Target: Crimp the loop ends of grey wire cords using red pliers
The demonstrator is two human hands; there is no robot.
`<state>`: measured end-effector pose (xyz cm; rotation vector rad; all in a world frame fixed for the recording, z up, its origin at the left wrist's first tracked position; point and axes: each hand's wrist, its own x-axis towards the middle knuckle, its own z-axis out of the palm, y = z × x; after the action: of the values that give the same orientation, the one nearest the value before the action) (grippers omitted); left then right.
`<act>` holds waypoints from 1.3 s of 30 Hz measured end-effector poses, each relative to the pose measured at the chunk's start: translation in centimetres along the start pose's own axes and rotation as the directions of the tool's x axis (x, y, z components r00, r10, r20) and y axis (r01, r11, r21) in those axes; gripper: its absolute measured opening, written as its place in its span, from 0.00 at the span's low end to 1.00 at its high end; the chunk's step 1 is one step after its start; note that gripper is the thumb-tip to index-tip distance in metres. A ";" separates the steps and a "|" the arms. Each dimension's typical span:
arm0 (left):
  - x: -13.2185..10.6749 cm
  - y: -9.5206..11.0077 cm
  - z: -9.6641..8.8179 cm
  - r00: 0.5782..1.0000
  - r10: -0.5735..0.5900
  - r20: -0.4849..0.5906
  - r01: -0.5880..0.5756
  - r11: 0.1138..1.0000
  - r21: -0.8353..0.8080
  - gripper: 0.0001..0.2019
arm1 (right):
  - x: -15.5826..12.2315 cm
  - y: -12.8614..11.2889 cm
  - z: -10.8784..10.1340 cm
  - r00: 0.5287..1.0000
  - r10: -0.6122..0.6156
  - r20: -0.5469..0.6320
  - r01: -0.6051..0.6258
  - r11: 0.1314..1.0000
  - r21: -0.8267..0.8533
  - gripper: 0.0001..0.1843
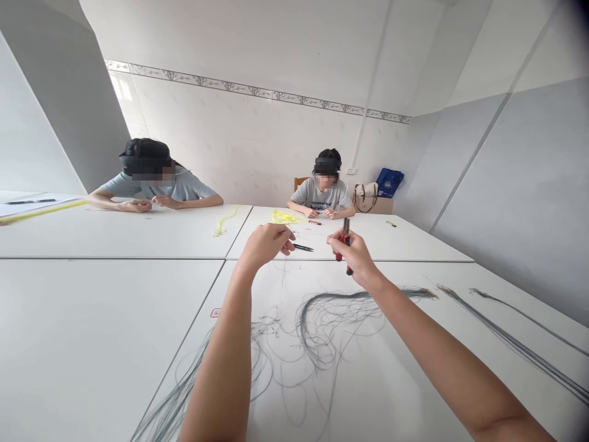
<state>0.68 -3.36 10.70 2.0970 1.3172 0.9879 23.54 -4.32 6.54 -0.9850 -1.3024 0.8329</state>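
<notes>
My right hand (353, 253) is raised above the table and shut on a tool with red and black handles (345, 244), probably pliers; its jaws are hidden. My left hand (265, 244) hovers a short way to the left, its fingers curled and their contents unclear. Just past its fingertips is a slim black pointed tool (303, 247), perhaps tweezers. Below both hands, loose tangles of thin dark grey strands (331, 319) spread over the white table (396, 393). Longer straight bundles of the strands (519, 344) lie to the right.
Two seated people (150, 175) (323, 187) work at the far tables, with yellow strands (283, 217) and a small red item (315, 222) nearby. A yellow-and-black item (391, 223) lies at the far right. Bags (389, 182) stand behind. Table seams cross the view.
</notes>
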 end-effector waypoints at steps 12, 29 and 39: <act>0.3 -0.7 0.3 0.999 -0.049 0.013 0.048 0.998 0.042 0.15 | -1.7 -2.8 -10.7 0.987 0.031 0.156 -0.097 0.895 0.436 0.16; -0.4 1.9 0.7 0.998 0.021 0.057 -0.020 0.999 -0.030 0.14 | -2.0 -2.3 -4.5 0.927 -0.028 0.374 0.179 0.908 -0.378 0.12; -0.9 2.9 0.5 0.994 0.104 0.039 -0.106 0.994 0.032 0.12 | 0.6 -2.2 3.5 0.952 -0.267 0.149 0.300 0.914 -0.274 0.11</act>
<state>2.46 -5.45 12.09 2.2194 1.2242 0.9705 20.03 -4.25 8.79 -0.9579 -1.6529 0.4810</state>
